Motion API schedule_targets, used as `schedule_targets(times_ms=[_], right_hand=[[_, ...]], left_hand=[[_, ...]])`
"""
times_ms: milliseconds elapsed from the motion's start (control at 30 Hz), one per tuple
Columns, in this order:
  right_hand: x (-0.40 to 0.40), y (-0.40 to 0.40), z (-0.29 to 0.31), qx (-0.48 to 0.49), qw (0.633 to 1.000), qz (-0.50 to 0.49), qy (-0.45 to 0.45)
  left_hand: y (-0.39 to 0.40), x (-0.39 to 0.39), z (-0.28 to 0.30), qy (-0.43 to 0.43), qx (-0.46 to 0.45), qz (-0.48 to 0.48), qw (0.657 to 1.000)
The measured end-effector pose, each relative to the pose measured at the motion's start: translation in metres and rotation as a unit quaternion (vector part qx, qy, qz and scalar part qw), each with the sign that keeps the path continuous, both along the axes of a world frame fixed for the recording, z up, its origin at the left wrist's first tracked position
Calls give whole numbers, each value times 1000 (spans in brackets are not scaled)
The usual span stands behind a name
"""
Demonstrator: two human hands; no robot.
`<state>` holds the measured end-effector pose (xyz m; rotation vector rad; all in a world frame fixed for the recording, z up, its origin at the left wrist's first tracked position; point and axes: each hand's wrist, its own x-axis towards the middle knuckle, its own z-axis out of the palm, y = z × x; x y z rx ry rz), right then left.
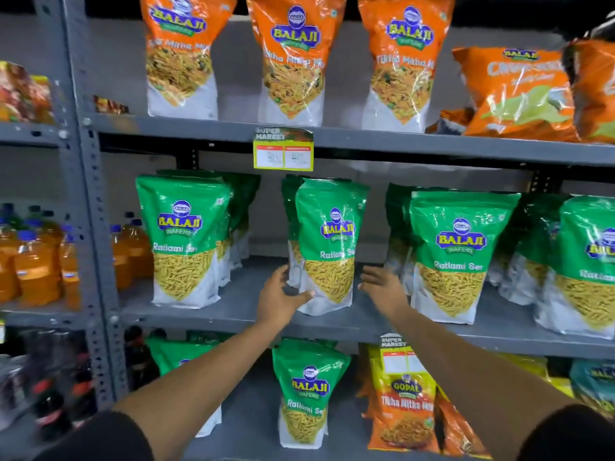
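Observation:
A green Balaji Ratlami Sev pouch (327, 247) stands upright in the middle of the grey middle shelf (239, 314). My left hand (283, 294) holds its lower left corner, thumb across the white front and fingers behind the left side. My right hand (382, 286) hovers just right of the pouch with fingers spread and relaxed, apart from it. More green pouches stand behind this one.
Other green pouches stand left (184, 241) and right (456, 257) on the same shelf. Orange Balaji bags (293, 58) fill the shelf above, with a yellow price tag (283, 151) on its edge. Below are a green pouch (307, 390) and an orange Gopal bag (404, 404). Orange drink bottles (36, 261) stand at left.

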<state>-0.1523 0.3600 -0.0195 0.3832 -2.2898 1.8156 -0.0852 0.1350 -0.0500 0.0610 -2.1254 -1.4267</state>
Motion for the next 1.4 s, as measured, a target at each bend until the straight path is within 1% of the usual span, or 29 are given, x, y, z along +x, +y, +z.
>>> schedule_targets(times_ms=[100, 200, 333, 467, 633, 733, 900, 1067, 1400], right_hand=[[-9, -12, -5, 63, 998, 11, -16], [-14, -23, -8, 85, 995, 33, -34], [-19, -30, -14, 69, 993, 58, -72], [-17, -29, -15, 47, 993, 64, -87], [-9, -25, -18, 17, 989, 111, -101], [-5, -27, -20, 28, 989, 113, -87], [-2, -30, -23, 65, 994, 77, -44], [-1, -29, -24, 78, 995, 62, -19], [-4, -29, -27, 90, 994, 60, -14]], left_hand=[[-1, -11, -5, -47, 3, -53, 997], [-5, -18, -7, -45, 10, -76, 996], [-12, -20, -8, -37, 17, -88, 995], [-24, -20, -9, -34, 24, -102, 994], [-49, -18, -9, -47, 34, -137, 989], [-56, -21, -11, -57, 37, -131, 989], [-56, -28, -11, -61, 36, -119, 990], [-55, -33, -11, -61, 26, -118, 991], [-54, -37, -11, -58, 25, -126, 990]])
